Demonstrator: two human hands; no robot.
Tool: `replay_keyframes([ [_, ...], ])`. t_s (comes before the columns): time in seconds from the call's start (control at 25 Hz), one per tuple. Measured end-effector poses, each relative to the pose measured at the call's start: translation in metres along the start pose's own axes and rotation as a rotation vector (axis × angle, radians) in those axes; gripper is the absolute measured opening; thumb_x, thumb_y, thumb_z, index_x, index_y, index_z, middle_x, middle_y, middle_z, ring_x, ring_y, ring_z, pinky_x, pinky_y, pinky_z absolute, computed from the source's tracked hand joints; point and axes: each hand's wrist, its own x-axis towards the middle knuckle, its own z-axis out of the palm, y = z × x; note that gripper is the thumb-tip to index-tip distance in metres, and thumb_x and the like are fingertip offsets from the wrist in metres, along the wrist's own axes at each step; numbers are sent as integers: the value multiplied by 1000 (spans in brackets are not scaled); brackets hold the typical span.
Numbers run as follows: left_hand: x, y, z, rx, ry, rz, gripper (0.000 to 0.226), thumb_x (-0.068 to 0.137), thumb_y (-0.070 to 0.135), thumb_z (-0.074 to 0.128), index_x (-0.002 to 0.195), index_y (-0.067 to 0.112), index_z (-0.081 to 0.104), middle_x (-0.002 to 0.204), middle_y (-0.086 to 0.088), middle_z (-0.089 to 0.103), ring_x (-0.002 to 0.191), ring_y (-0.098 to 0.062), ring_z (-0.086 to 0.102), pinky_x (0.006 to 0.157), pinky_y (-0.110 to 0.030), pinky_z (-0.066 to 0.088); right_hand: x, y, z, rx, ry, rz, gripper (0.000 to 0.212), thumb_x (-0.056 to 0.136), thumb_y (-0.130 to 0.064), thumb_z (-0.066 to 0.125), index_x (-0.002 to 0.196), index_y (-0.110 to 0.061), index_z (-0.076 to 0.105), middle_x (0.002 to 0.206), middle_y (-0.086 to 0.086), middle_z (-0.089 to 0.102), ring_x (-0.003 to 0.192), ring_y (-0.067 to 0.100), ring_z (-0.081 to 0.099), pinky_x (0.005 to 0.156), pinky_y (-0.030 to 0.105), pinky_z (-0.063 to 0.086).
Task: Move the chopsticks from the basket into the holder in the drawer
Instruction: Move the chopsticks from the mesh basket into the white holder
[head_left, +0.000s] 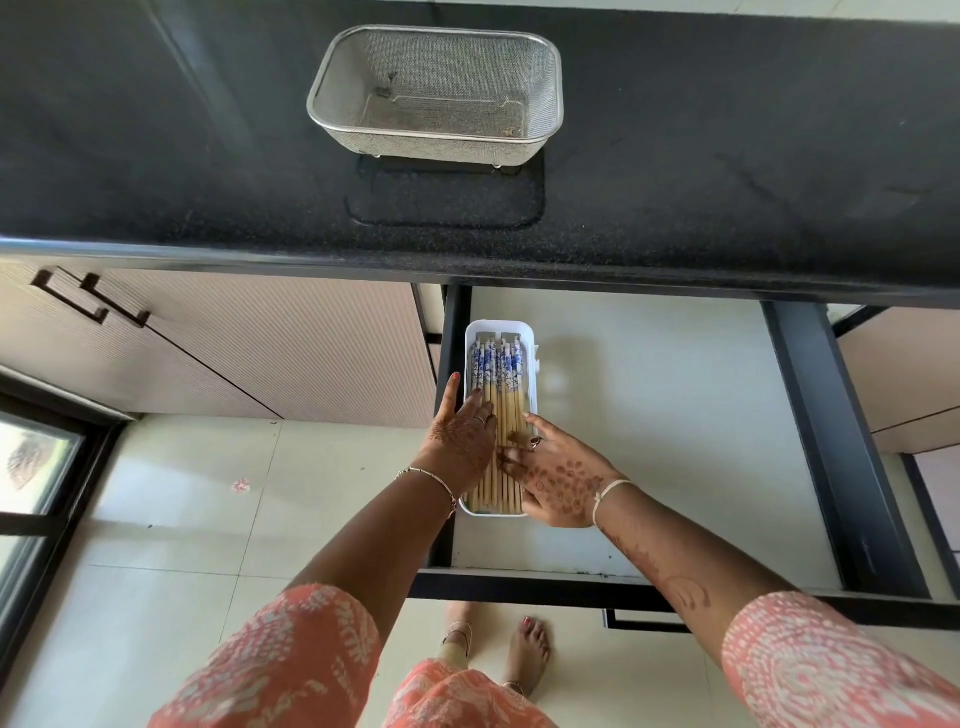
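Note:
Several bamboo chopsticks (501, 384) with blue-and-white patterned tops lie side by side in a white rectangular holder (530, 338) at the left of the open drawer (649, 415). My left hand (462, 436) rests flat on the holder's left side, fingers spread over the chopsticks. My right hand (556, 478) lies on the holder's near right corner, fingers touching the chopsticks' lower ends. Neither hand grips anything. The metal mesh basket (436, 93) stands on the black counter with no chopsticks in it.
The black counter edge (467, 265) overhangs the back of the drawer. The drawer has dark side rails (831, 441) and a front handle below. Closed beige cabinet doors (234, 338) are at left. My bare feet stand on the tiled floor under the drawer.

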Motion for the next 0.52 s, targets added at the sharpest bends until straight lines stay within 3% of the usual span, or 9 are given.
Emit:
replay_keyframes([
  [0.16, -1, 0, 0, -5, -1, 12, 61, 97, 36, 38, 153, 16, 23, 159, -5, 24, 150, -30, 3, 109, -64, -18, -1, -1, -5, 8, 44, 15, 68, 91, -44, 13, 146, -10, 36, 143, 6, 49, 112, 24, 60, 119, 55, 2],
  [0.36, -4, -6, 2, 33, 14, 2, 68, 95, 36, 47, 153, 12, 22, 161, -9, 18, 150, -29, 1, 108, -64, -18, -3, -4, -10, 65, 70, 10, 72, 86, -41, 6, 146, -16, 35, 130, 2, 56, 96, 25, 65, 119, 54, 8],
  [0.52, -6, -6, -1, 62, 32, -1, 62, 94, 34, 49, 150, 11, 33, 157, -14, 27, 150, -32, 5, 108, -62, -18, -2, -2, -7, 21, 42, 1, 71, 89, -46, 9, 146, -13, 36, 138, 6, 52, 108, 26, 62, 119, 55, 5],
])
